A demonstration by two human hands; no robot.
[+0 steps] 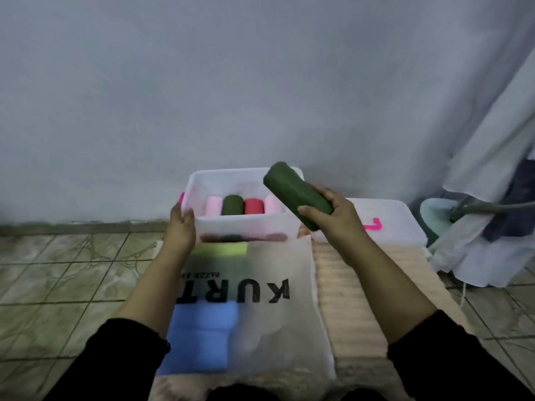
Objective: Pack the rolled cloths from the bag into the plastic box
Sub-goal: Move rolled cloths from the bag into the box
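Note:
A clear plastic box [246, 227] stands near the wall. Inside lie a pink roll [213, 206], a dark green roll [232, 205], a red roll [254, 206] and another pink roll [272, 204], side by side. My left hand [181, 227] grips the box's left wall. My right hand [337, 219] holds a dark green rolled cloth [295, 192] tilted above the box's right rim. In front of the box lies a translucent white bag [269, 314] printed with black letters. Blue cloth [199, 340] and light green cloth [221, 250] show through it.
The box's lid [390, 224] with a pink mark lies to the right of the box. A beige ribbed mat [347, 296] is under the bag. Hanging white fabric [492, 169] and a pale round object fill the right side. The floor is tiled.

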